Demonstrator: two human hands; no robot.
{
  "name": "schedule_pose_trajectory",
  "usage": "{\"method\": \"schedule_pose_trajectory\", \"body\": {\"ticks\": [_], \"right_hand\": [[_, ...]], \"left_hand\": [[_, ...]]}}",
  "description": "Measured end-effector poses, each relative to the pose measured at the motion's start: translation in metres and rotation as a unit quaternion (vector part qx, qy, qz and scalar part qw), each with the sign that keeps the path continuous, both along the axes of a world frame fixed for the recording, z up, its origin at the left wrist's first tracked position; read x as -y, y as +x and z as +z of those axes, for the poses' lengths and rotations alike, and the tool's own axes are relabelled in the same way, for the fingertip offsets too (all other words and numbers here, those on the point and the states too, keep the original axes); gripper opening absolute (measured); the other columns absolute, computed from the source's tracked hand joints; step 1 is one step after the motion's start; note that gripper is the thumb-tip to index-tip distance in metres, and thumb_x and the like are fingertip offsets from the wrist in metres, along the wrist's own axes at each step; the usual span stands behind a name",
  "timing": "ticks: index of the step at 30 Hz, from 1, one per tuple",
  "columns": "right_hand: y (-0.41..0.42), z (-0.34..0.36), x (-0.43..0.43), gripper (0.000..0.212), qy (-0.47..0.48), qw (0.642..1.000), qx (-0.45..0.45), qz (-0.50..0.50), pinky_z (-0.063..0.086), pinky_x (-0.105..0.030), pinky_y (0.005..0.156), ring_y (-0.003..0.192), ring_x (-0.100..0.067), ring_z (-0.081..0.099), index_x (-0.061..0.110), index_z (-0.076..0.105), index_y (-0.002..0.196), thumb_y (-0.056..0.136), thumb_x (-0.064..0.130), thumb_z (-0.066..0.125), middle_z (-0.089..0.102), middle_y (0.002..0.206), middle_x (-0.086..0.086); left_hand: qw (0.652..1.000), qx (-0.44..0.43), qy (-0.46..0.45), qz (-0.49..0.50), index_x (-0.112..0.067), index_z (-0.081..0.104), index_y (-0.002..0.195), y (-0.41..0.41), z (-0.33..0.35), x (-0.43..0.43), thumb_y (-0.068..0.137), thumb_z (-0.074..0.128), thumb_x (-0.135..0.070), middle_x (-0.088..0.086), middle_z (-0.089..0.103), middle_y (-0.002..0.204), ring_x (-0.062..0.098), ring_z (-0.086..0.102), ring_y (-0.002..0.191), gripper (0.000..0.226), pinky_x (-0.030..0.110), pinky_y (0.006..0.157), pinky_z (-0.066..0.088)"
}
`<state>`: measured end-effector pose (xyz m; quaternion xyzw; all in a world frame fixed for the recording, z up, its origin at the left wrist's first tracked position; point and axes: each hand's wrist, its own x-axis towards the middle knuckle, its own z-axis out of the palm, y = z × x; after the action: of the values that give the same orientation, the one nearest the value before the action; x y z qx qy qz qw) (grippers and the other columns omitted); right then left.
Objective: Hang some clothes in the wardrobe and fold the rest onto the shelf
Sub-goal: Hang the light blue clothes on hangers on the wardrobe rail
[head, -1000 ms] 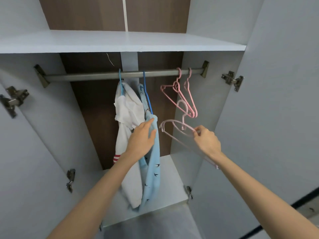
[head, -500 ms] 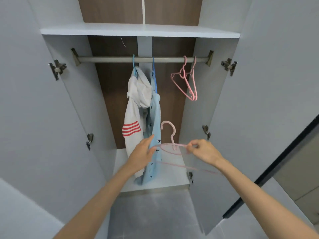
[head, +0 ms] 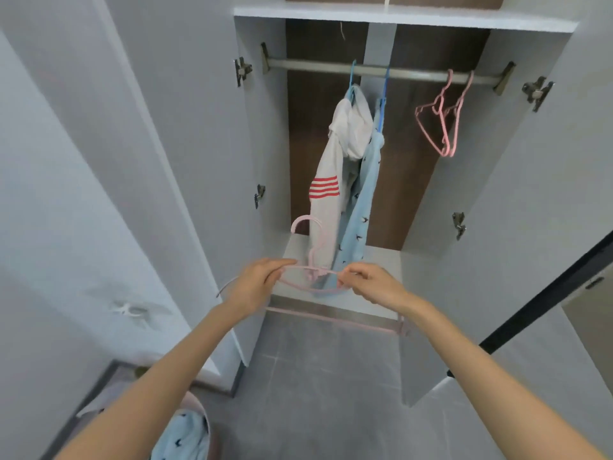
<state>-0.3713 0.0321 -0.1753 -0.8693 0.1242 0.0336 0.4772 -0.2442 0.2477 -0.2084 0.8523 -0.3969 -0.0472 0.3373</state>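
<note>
In front of the open wardrobe (head: 258, 144), just before the front edge of its floor, a pink hanger (head: 331, 318) is held nearly level between both hands. Its long axis runs left to right across the opening, and its hook is turned up and away, toward the rail (head: 315, 66). The left hand (head: 255, 283) is curled round the hanger's left shoulder and the right hand (head: 374, 285) pinches the right one. Nothing is yet draped on it. A blue patterned garment (head: 182, 436) lies low at the left, under the left forearm, so the left hand is judged the nearer for fetching it. On the rail a white striped top (head: 331, 180) and a blue shirt (head: 361, 200) are hung near the middle, with two spare hangers (head: 438, 127) toward its right end.
</note>
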Motion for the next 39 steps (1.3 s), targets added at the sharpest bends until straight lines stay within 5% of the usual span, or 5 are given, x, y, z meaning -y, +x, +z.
{"method": "schedule_pose_trajectory", "body": {"ticks": [9,19,30,34,39], "right_hand": [[0.026,-0.024,-0.149,0.022,-0.079,0.983,-0.013,0.164,0.047,-0.027,0.071,0.081,-0.012,0.059,0.02,0.06,0.103,0.101,0.032,0.041,0.065,0.097,0.003],[0.05,-0.085,-0.316,0.024,-0.11,0.986,0.021,0.124,0.042,-0.021,0.054,0.061,-0.005,0.058,0.032,0.05,0.075,0.099,0.035,0.045,0.064,0.072,0.01],[0.043,-0.158,-0.386,0.026,-0.117,0.992,-0.04,0.024,0.042,-0.032,0.063,0.072,-0.02,0.06,0.013,0.06,0.082,0.098,0.029,0.046,0.068,0.081,-0.002],[0.04,-0.198,-0.393,0.027,-0.092,0.995,-0.038,-0.009,0.044,-0.032,0.064,0.073,-0.022,0.06,0.011,0.061,0.083,0.098,0.028,0.046,0.068,0.081,-0.005],[0.04,-0.271,-0.396,0.025,-0.043,0.998,-0.009,-0.037,0.04,-0.024,0.061,0.069,-0.007,0.057,0.017,0.064,0.086,0.098,0.032,0.049,0.068,0.084,0.006]], "left_hand": [[0.997,-0.038,0.04,0.059,-0.022,0.065,0.12,-0.026,-0.02,-0.144,0.1,0.043,-0.015,0.006,0.067,0.098,0.02,0.06,0.088,0.03,0.031,0.084,0.046],[0.985,-0.129,0.013,0.118,-0.017,0.065,0.117,-0.022,-0.066,-0.3,0.095,0.055,-0.018,-0.003,0.063,0.098,0.01,0.061,0.089,0.024,0.006,0.077,0.041],[0.938,-0.197,-0.022,0.285,-0.017,0.052,0.129,-0.032,-0.142,-0.422,0.098,0.045,-0.02,-0.004,0.057,0.12,0.011,0.054,0.107,0.032,0.026,0.092,0.044],[0.921,-0.225,-0.012,0.318,-0.026,0.054,0.123,-0.046,-0.187,-0.444,0.098,0.043,-0.014,-0.013,0.06,0.109,-0.006,0.055,0.092,0.029,0.008,0.072,0.042],[0.896,-0.278,0.029,0.344,-0.013,0.051,0.129,-0.059,-0.28,-0.46,0.099,0.042,-0.014,0.001,0.057,0.123,0.009,0.051,0.102,0.031,0.017,0.08,0.038]]}}
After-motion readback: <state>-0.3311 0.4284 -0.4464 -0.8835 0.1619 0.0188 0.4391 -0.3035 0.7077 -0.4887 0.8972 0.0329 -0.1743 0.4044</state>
